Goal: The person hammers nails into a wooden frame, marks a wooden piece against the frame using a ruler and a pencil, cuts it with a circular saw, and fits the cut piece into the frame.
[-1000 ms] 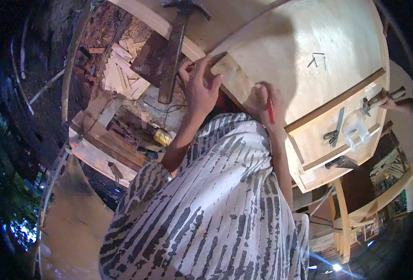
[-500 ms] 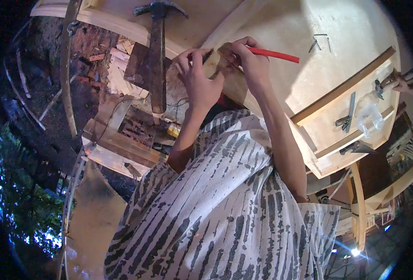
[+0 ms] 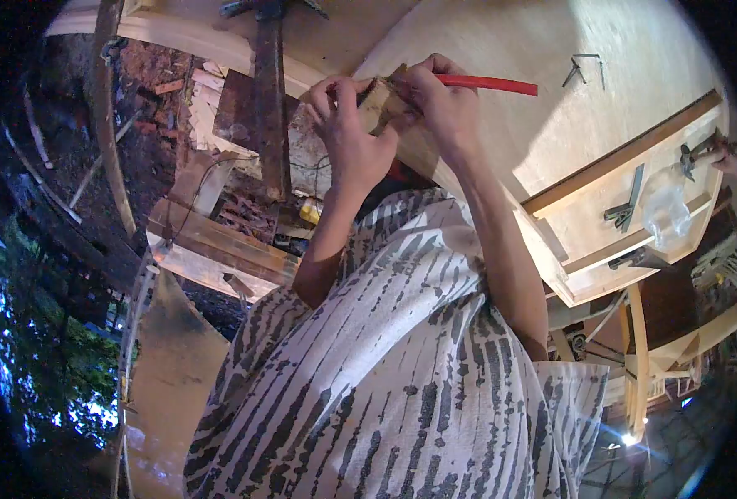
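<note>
My right hand is closed on a red carpenter's pencil, whose long end points right. Its other end is hidden by my fingers. My left hand is curled round a small piece of wood with a dark edge. Both hands meet at this wood piece, their fingertips close together above the pale panel's edge. A claw hammer with a worn wooden handle shows left of my left hand, its head at the top of the view.
A large pale plywood panel with several nails spreads beyond my hands. On the right lie a spring clamp and a clear plastic bag. Another person's hand shows at the far right. Wood scraps lie at left.
The view has shifted slightly, so the hammer sits higher and further left. My fingers have moved a little closer together at the wood piece; both holds stay the same.
</note>
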Motion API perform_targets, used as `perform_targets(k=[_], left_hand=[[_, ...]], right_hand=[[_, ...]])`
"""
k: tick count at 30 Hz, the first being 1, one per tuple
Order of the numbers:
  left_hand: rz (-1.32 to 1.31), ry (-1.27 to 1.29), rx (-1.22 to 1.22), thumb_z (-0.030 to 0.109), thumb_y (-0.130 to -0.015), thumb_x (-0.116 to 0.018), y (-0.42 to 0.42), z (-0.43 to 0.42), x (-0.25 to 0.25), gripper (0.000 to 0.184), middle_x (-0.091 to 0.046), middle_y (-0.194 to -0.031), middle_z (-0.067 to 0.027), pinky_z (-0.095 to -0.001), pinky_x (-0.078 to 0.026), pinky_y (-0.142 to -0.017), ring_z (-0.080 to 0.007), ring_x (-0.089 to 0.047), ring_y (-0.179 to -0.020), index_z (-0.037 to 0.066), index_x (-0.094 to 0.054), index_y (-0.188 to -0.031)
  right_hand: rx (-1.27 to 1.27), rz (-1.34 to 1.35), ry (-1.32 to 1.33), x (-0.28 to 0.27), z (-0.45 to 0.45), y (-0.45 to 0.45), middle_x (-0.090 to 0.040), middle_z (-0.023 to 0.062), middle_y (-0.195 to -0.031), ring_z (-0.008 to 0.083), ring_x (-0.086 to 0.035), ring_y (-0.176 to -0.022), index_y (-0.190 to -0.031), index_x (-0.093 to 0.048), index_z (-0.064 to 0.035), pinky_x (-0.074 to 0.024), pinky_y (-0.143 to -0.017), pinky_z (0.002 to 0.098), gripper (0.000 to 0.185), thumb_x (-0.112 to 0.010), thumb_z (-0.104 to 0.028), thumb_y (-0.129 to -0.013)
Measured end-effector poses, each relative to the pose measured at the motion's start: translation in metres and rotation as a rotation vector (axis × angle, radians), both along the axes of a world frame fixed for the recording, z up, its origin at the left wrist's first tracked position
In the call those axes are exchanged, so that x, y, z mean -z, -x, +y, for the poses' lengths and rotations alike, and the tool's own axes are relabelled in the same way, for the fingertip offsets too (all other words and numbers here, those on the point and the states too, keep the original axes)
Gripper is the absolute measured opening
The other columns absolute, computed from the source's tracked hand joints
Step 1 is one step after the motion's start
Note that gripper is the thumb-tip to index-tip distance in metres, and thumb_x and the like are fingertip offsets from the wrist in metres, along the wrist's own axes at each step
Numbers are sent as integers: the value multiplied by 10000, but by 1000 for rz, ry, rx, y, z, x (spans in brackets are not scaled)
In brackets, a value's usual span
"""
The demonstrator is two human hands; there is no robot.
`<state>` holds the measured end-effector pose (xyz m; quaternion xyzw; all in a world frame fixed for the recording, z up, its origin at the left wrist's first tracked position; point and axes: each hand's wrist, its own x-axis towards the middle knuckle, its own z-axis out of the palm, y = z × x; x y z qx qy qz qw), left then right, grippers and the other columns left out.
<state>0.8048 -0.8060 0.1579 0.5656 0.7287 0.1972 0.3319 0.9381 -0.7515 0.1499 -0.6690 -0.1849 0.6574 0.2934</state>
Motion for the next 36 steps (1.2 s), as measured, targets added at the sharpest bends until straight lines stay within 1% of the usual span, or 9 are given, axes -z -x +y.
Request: perform_targets(k=[1, 5, 7, 21, 30, 32, 33, 35, 36], left_hand=[[-6, 12, -7, -5, -657, -725, 0, 0, -4, 598, -425, -1267, -195, -545, -304, -1099, -403, -373, -1271, 15, -518, -1218], [-12, -7, -5, -3, -670, -731, 0, -1, -2, 598, -423, -1279, -201, -549, -302, -1098, -405, -372, -1269, 14, -509, -1226], [21, -6, 2, 128, -681, -827, 2, -2, 3, 569, -412, -1261, -189, -553, -308, -1052, -407, -382, -1242, 20, -535, -1158], [-8, -8, 7, 127, -683, -824, 6, -8, 6, 584, -401, -1254, -191, -563, -302, -1061, -408, -359, -1259, 23, -527, -1175], [-24, 7, 15, 126, -672, -803, 8, -8, 9, 585, -403, -1268, -200, -586, -313, -1050, -427, -368, -1259, 27, -511, -1169], [-42, 39, 1, 124, -671, -797, 8, -9, 9, 578, -404, -1268, -202, -593, -317, -1047, -430, -370, -1260, 30, -511, -1165], [-22, 65, -12, 165, -685, -824, 10, -10, 12, 593, -409, -1269, -201, -591, -325, -1046, -427, -375, -1260, 34, -516, -1174], [-34, 105, 13, 207, -698, -851, 11, -10, 18, 611, -413, -1270, -200, -589, -332, -1046, -425, -380, -1259, 39, -520, -1184], [-40, 74, 2, 264, -707, -874, 12, -10, 17, 646, -420, -1276, -197, -586, -332, -1048, -418, -383, -1265, 48, -525, -1206]], right_hand=[[-17, -10, -10, 1, -2, 1, -675, 60, -739, 119, -605, -664, -816, -644, 1, -506, -613, 291, 183, -650, -166, -891], [-108, -99, -24, -1, -1, -1, -690, 79, -753, 120, -630, -684, -825, -653, 6, -517, -624, 290, 193, -643, -173, -895], [-108, -101, -25, -2, -1, 0, -689, 80, -750, 123, -634, -687, -826, -654, 8, -522, -633, 295, 196, -642, -176, -894], [-59, -49, -3, -2, -5, 3, -691, 89, -729, 144, -646, -652, -849, -648, 15, -525, -607, 316, 213, -639, -194, -891], [-83, -90, -49, 6, -8, 1, -695, 85, -751, 172, -674, -703, -869, -637, 16, -544, -667, 336, 230, -646, -212, -897], [-98, -34, -17, 4, -8, -2, -698, 83, -772, 182, -684, -752, -911, -638, 7, -548, -721, 337, 222, -652, -214, -896], [-85, -45, -16, 4, -9, -5, -698, 83, -772, 182, -684, -752, -911, -638, 7, -548, -721, 337, 222, -652, -214, -896], [27, -139, -73, 7, -12, -18, -674, 51, -820, 107, -574, -719, -881, -641, -21, -455, -652, 261, 139, -638, -155, -915], [52, -175, -58, 0, -17, -32, -674, 51, -820, 107, -574, -719, -881, -641, -21, -455, -652, 261, 139, -638, -155, -915]])
